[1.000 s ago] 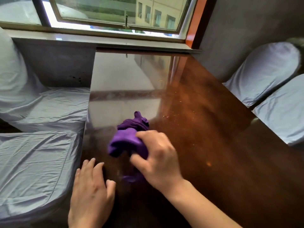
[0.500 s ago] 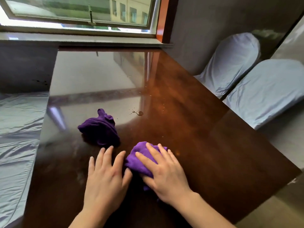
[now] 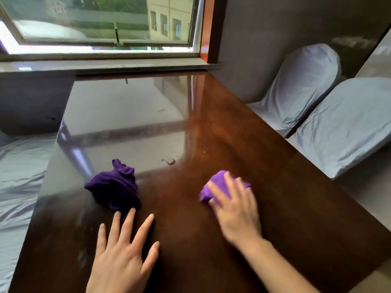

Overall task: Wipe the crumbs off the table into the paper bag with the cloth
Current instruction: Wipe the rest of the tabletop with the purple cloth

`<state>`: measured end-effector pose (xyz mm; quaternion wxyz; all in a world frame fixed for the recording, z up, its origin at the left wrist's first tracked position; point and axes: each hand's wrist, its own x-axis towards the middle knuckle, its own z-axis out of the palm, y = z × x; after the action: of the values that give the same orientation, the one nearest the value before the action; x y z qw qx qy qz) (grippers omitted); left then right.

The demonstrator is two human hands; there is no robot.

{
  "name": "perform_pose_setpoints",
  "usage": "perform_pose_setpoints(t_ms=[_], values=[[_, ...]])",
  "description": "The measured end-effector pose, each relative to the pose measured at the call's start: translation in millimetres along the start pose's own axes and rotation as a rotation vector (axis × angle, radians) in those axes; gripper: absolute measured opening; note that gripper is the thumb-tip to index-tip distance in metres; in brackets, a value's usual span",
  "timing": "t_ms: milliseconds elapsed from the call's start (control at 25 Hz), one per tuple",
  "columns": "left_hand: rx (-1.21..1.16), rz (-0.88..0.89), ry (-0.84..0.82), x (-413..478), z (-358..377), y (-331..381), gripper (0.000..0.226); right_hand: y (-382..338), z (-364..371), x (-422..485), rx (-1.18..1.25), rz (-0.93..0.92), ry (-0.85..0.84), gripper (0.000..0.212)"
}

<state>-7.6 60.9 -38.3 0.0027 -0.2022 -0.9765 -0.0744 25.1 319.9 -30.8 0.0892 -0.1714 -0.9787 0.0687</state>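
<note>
My right hand [image 3: 234, 206] presses a bunched light purple cloth [image 3: 215, 186] flat against the glossy dark wooden table [image 3: 285, 218], right of centre; the hand is blurred with motion. A second, darker purple cloth [image 3: 115, 188] lies crumpled on the table to the left, untouched. My left hand [image 3: 122, 256] rests flat on the table with fingers spread, its fingertips just short of the dark cloth. Fine crumbs [image 3: 203, 154] speckle the wood beyond the light cloth. A small pale scrap [image 3: 169, 161] lies near them. No paper bag is in view.
Two chairs in grey-white covers [image 3: 304, 85] [image 3: 347, 127] stand along the table's right edge. Covered seating [image 3: 19, 172] lies along the left edge. A window sill [image 3: 105, 65] and window run behind the table's far end.
My right hand has slid the light purple cloth to the right, away from my left hand. My left hand has stayed flat near the dark cloth. The camera has shifted.
</note>
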Motion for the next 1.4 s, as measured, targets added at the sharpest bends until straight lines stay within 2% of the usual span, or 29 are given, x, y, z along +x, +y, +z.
perform_pose_setpoints(t_ms=[120,240,360,480,600,640,680,760,880,960,1080,1160,1240,1400], values=[[-0.046,0.089,0.022,6,-4,0,0.074,-29,7,-20,0.031,-0.274,-0.032,0.047],[-0.083,0.229,0.073,30,-3,16,0.06,-19,3,-5,0.015,-0.335,-0.033,0.049],[-0.037,0.141,0.096,77,-5,37,0.061,-9,4,25,-0.024,-0.349,-0.003,0.046],[0.041,0.015,0.122,105,7,40,0.067,18,11,60,-0.094,-0.223,0.04,0.045],[0.012,-0.049,0.125,106,16,36,0.068,50,0,91,-0.055,0.154,-0.04,0.052],[0.009,-0.05,0.117,106,15,36,0.068,52,0,93,-0.044,0.22,-0.027,0.052],[0.011,-0.048,0.107,106,15,36,0.068,47,2,91,-0.027,0.207,0.001,0.05],[-0.013,-0.054,0.096,108,13,35,0.068,29,14,73,0.043,0.0,0.075,0.044],[-0.048,-0.082,0.113,107,10,34,0.069,40,15,48,0.054,-0.392,-0.008,0.051],[-0.071,-0.147,0.139,107,10,36,0.069,82,12,72,0.013,-0.484,0.019,0.055],[-0.088,-0.211,0.143,106,8,38,0.068,128,5,133,-0.004,-0.13,0.064,0.051],[-0.065,-0.226,0.124,107,8,38,0.069,125,7,181,0.051,0.039,0.036,0.046],[-0.037,-0.228,0.094,108,10,39,0.071,96,16,208,0.1,0.035,0.024,0.044],[-0.027,-0.301,0.092,112,12,41,0.075,53,30,198,0.055,-0.138,-0.002,0.043]])
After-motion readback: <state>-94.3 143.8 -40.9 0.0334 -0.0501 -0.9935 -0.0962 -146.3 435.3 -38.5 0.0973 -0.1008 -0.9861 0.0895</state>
